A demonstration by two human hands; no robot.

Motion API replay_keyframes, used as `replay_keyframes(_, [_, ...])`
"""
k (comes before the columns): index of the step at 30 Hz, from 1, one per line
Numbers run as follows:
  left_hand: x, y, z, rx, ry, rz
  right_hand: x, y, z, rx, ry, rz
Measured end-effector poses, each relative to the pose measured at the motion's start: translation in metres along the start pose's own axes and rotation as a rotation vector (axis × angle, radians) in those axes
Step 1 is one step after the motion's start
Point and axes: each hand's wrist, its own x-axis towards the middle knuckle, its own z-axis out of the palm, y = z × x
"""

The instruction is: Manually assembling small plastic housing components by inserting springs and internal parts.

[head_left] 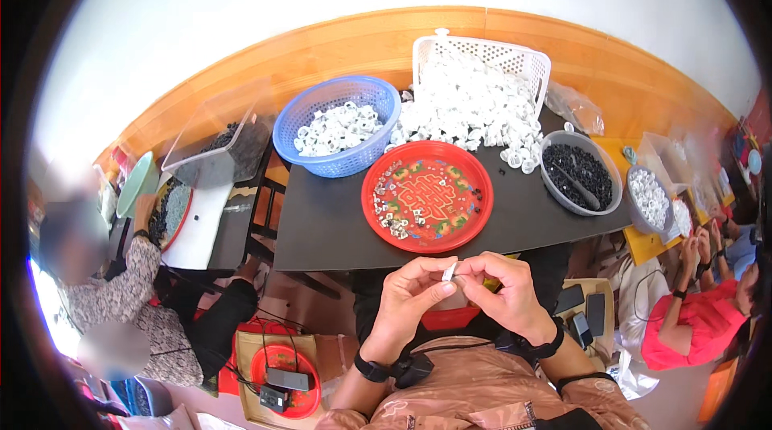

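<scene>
Just in front of the table's near edge, my left hand pinches a small white plastic piece between thumb and fingers. My right hand meets it there, its thumb and fingers closed at the same spot; what its fingertips grip is hidden. Nearest to both hands is a round red tray with a printed pattern. Several small white-and-black pieces lie on its left side, and a few tiny black parts sit at its right.
On the dark table stand a blue basket of white pieces, a tipped white basket spilling a heap, and a grey bowl of black parts with a scoop. People sit at tables left and right. Phones lie in a box below.
</scene>
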Motion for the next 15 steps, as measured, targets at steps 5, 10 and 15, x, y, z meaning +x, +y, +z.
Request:
replay_keyframes(5, [-0.006,0.003,0.000,-0.125,-0.008,0.006,0.000,-0.021,0.002,0.025,-0.041,-0.044])
replay_keyframes(10, [-0.009,-0.001,-0.001,-0.169,-0.106,-0.067,-0.001,-0.023,-0.003,-0.296,-0.110,-0.107])
replay_keyframes(15, [-0.017,-0.002,-0.003,-0.169,-0.172,-0.067,0.004,-0.031,-0.018,-0.219,-0.229,-0.031])
